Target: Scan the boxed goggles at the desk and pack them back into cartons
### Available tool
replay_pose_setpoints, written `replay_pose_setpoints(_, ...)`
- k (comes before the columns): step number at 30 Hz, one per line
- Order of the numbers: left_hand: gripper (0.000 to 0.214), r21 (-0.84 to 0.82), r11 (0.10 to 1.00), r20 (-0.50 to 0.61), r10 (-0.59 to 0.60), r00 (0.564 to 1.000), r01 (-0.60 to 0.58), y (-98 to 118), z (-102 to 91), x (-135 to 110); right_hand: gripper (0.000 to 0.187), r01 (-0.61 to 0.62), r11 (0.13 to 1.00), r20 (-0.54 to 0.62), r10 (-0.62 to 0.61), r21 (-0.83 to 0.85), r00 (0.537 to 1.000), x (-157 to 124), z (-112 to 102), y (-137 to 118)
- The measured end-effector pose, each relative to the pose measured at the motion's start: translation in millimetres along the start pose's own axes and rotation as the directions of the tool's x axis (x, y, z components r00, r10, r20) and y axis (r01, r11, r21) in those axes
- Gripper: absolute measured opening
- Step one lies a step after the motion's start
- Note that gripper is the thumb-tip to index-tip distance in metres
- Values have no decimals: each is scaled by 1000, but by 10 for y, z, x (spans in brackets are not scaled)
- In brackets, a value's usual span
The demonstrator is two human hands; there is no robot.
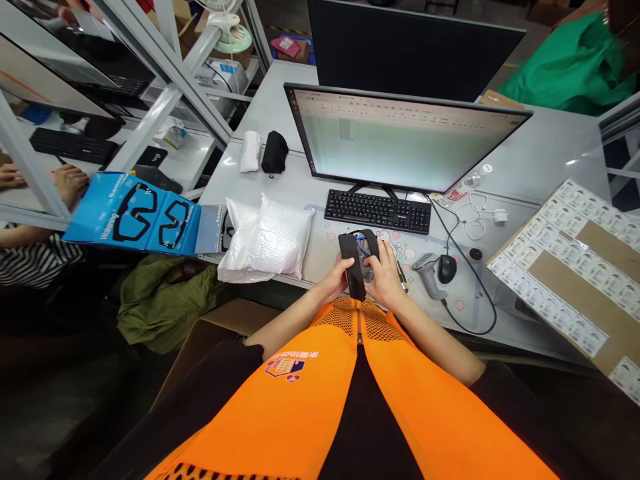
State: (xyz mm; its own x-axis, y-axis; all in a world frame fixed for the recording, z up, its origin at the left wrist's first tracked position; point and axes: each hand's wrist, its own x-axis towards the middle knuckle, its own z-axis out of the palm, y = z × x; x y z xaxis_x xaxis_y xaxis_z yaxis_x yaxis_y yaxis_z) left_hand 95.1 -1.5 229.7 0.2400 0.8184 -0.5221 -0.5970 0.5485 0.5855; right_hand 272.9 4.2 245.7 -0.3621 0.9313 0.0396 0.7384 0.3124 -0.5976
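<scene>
Close to my body, at the desk's front edge, I hold an opened black case (353, 267) in both hands. Its two halves stand apart, with something blue and cord-like and a greyish, clear item between them. My left hand (338, 279) is closed around the left half, thumb on its outer face. My right hand (385, 275) grips the right half, its thumb reaching toward the inside. What the greyish item is, I cannot make out. Just beyond the case lies a black keyboard (377, 211). Right of my right hand are a grey barcode scanner (429, 275) and a black mouse (447, 269).
White bubble-wrap pouches (280, 237) and a blue printed box (135, 213) lie to the left. Behind them sit a black pouch (275, 153) and a white bundle (251, 152). A monitor (405, 140) stands ahead; a label-covered cardboard sheet (565, 267) juts in at right. Another person's hand (70, 181) is far left.
</scene>
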Motion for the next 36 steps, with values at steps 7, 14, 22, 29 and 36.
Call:
replay_pose_setpoints(7, 64, -76, 997, -33, -36, 999, 33, -25, -28, 55, 6, 74, 994, -87, -67, 85, 994, -3, -12, 24)
replay_pose_setpoints(14, 82, -129, 992, 42, 7, 999, -2, 100, -146, 84, 31, -160, 797, 15, 186, 583, 982, 73, -91, 66)
replay_pose_setpoints(22, 78, -39, 997, 73, 70, 995, -67, 121, -188, 107, 44, -396, 247, 300, 350, 884, 888, 31, -176, 69)
replay_pose_setpoints(29, 57, -73, 994, 57, -76, 995, 80, 91, -259, 132, 34, -405, -150, 431, 365, 902, 825, -52, -161, 122)
replay_pose_setpoints(36, 51, -81, 995, -72, -63, 995, 57, -41, -466, 249, 23, -317, -322, 439, 449, 892, 779, -219, -87, 289)
